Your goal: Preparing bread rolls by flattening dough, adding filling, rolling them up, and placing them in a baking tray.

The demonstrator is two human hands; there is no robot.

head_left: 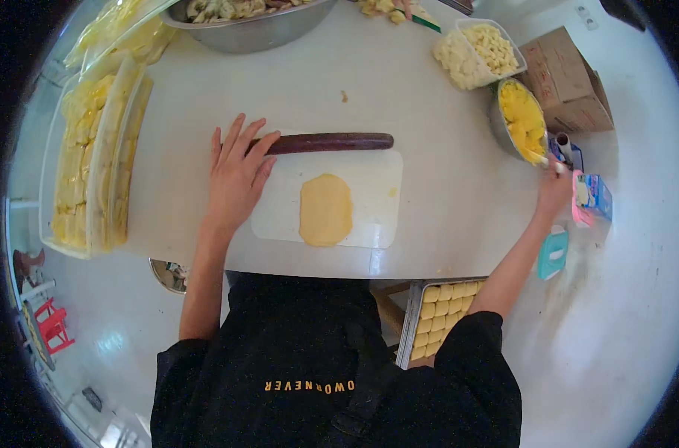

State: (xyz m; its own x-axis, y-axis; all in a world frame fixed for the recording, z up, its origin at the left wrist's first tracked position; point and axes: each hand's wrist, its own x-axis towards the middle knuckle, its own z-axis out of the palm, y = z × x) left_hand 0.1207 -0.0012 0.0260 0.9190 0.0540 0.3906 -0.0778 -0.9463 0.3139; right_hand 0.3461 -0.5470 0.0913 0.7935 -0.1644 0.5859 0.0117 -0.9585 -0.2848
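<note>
A flat oval of yellow dough [325,210] lies on a white board [380,198] in front of me. Across the board's far edge rests a dark brown rolling pin [332,142]. My left hand [239,168] lies over the pin's left end, its fingers spread and stretched out. Out to the right, my right hand [554,188] is closed round the end of a pale utensil [536,157], whose exact kind I cannot make out. The utensil's other end reaches into a metal bowl [498,123] of smooth yellow filling [522,116].
Clear tubs of dough pieces [78,168] stand at left. A large metal basin [254,33] and a tub of pale cubes [492,48] are at the back, near another person's hand [407,9]. A cardboard box [567,82] sits right; a tray of dough pieces [438,313] is below the table edge.
</note>
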